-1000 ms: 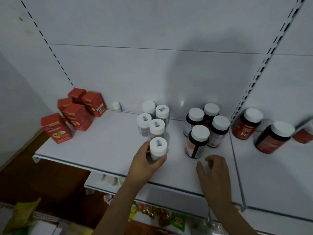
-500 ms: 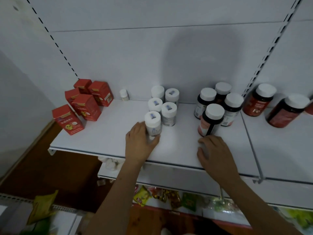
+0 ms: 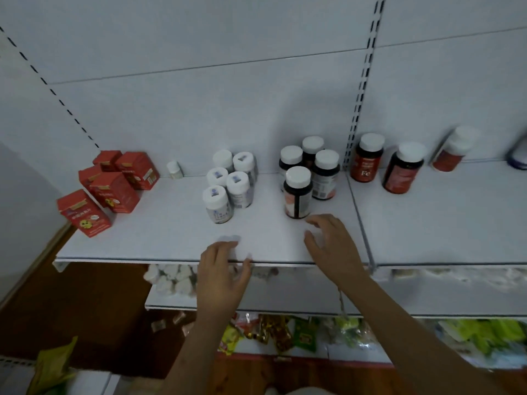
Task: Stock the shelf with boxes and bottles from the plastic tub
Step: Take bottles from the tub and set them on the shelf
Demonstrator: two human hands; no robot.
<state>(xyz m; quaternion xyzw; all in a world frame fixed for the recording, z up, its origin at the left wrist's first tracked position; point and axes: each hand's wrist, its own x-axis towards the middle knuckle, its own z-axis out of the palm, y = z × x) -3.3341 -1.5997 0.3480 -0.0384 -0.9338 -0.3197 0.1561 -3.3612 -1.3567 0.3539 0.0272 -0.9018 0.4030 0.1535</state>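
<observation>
At the shelf's (image 3: pixel 171 246) front edge, both hands hover with fingers apart, holding nothing. The left hand (image 3: pixel 221 273) sits below the front white bottle (image 3: pixel 218 205), the right hand (image 3: pixel 332 246) just beside the dark bottle (image 3: pixel 297 192); a careless brush could topple either.

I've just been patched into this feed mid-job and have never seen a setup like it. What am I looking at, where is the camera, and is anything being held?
There is no machine: these are a person's two bare hands, seen from a camera worn on the head, looking down. The left hand and right hand hover open over the front of a white metal shelf; neither has a grip on anything. On the shelf stand red cardboard boxes, five small white-capped clear bottles and four dark white-capped bottles. Red-labelled bottles stand on the next shelf to the right.
</observation>
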